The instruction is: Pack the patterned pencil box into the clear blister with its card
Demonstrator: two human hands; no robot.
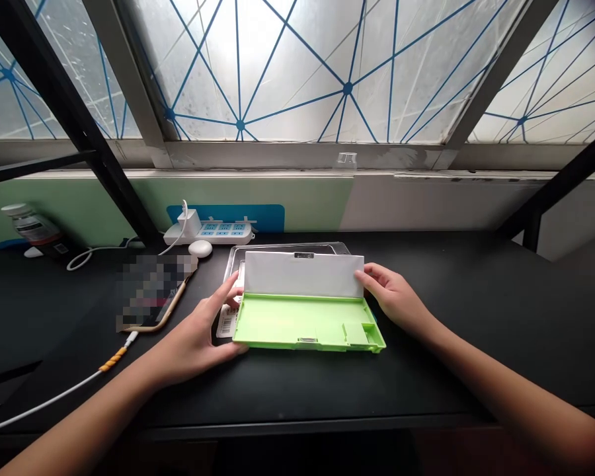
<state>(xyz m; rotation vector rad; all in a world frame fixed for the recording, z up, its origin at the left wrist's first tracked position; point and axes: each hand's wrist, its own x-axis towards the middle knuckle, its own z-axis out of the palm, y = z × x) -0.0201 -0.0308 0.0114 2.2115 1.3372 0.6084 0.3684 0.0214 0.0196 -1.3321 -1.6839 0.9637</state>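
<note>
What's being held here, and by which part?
An open green pencil case: the left hand holds its left end, the right hand the white lid's right edge.

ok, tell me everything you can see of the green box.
The lime-green plastic case lies open on a black tabletop, its shallow tray flat and its white-faced lid raised at the back. The tray has a small raised partition near its right end and a small clasp on its front edge. The left hand touches its left end, the right hand the lid's right edge. Clear plastic packaging sits behind it.
</note>
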